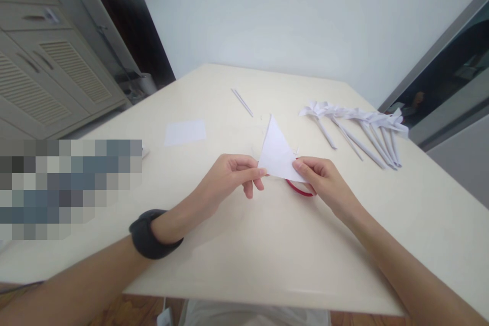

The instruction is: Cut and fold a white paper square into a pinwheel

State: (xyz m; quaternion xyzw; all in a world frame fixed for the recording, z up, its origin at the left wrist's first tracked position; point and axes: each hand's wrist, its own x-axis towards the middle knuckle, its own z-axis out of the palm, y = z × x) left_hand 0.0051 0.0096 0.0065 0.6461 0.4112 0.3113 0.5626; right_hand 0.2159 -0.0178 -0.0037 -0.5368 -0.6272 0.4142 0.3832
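A white paper folded into a triangle (277,152) is held just above the cream table (237,244), its tip pointing away from me. My left hand (229,178) pinches its left lower corner between thumb and fingers. My right hand (324,181) pinches the right lower corner. Under my right hand a red handle (300,189), probably of scissors, shows on the table; the rest of it is hidden. A dark band sits on my left wrist (151,234).
Several finished white paper pinwheels on rolled sticks (359,127) lie in a row at the right. A square white sheet (185,132) lies to the left, a thin paper stick (242,102) farther back. A cabinet (49,76) stands off the table's left.
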